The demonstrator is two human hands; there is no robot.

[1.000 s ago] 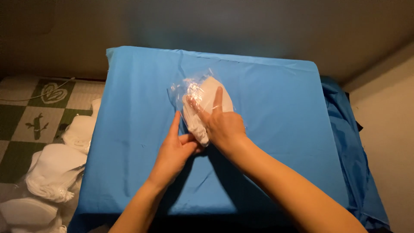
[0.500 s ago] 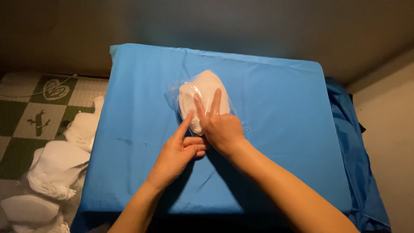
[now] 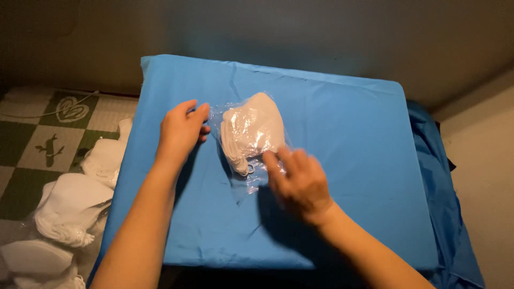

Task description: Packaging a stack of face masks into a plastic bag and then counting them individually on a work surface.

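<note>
A clear plastic bag (image 3: 251, 134) stuffed with white face masks lies on a blue cloth-covered table (image 3: 348, 123). My left hand (image 3: 182, 131) is at the bag's left edge, fingers curled against the plastic. My right hand (image 3: 300, 179) is just below and right of the bag, blurred, fingertips at the bag's lower right corner. Neither hand clearly grips the bag.
On the floor to the left, on a green and white checkered mat (image 3: 32, 144), lie piles of white masks (image 3: 69, 208). More blue cloth (image 3: 444, 203) hangs off the table's right side. A dark wall stands behind.
Both hands have come off the top of the bag and moved apart: the left one to its left edge, the right one down and to the right.
</note>
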